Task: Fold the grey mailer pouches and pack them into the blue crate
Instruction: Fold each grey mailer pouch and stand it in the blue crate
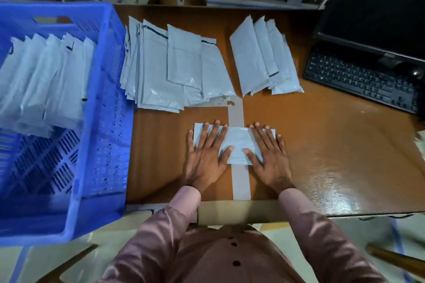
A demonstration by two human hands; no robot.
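both hands, left hand [205,156] and right hand [269,156], lie flat with fingers spread on a folded grey pouch [236,145] near the desk's [322,145] front edge; neither grip closes on anything. unfolded pouches [170,69] sit toward the back edge, a folded stack [264,57] beside them. the blue crate [101,122] at the left edge holds packed pouches. risk: the slick film may spring open once pressure lifts, spoiling the crease. no writing is legible; the monitor's [379,7] badge is too blurred.
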